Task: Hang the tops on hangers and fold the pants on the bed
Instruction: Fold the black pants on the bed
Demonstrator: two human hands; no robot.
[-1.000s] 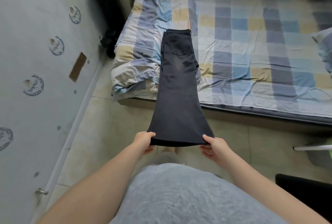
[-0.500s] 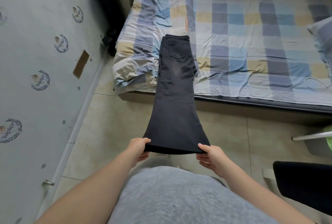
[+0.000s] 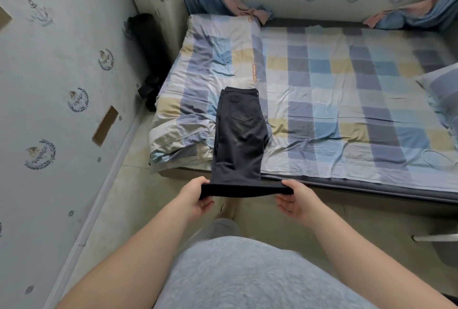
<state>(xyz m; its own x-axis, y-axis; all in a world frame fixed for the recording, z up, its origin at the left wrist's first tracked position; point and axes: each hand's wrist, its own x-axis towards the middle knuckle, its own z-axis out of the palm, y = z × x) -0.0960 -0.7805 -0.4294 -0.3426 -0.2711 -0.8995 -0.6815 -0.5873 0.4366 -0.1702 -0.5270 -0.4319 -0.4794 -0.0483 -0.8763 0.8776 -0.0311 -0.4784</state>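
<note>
Has lifted the hem of the black pants [image 3: 239, 140] up and forward since a second ago, to just short of the near edge of the bed [image 3: 347, 100], lower centre of the frame. Grasps the left hem corner with the left hand [image 3: 195, 197], thumb on top, fingers curled beneath; grasps the right corner likewise with the right hand [image 3: 295, 199]. Leaves the waistband flat on the bed at centre frame, beside the folded quilt [image 3: 210, 55]. Holds the legs stretched between waistband and hands.
</note>
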